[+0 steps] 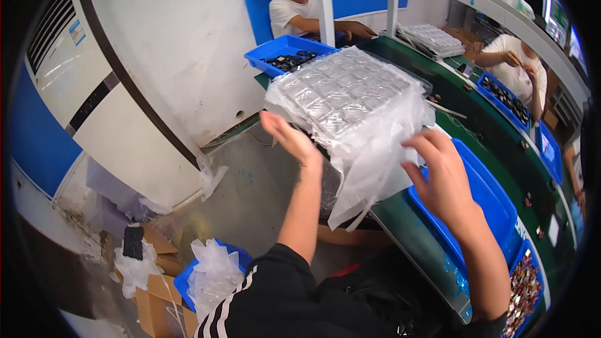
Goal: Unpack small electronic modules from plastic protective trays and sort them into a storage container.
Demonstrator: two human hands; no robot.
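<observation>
A stack of clear plastic trays point(332, 91), with rows of square pockets, sits at the end of the green work surface, thin translucent plastic sheets point(369, 166) hanging loosely over its near edge. My left hand point(289, 136) is beside the stack's near left corner, palm up, fingers stretched out and holding nothing. To the right of the hanging sheets is my right hand point(439, 172), its fingers bent and apart from the thumb. I see nothing between them; whether the fingertips touch the sheet is unclear.
A blue bin point(291, 47) of black parts stands behind the trays. Beneath my right arm lies a blue tray point(494, 213); a bin of small metallic parts point(523, 288) is nearer. Co-workers sit across and along the green bench point(466, 125). Crumpled plastic point(213, 272) and cardboard point(156, 307) are on the floor.
</observation>
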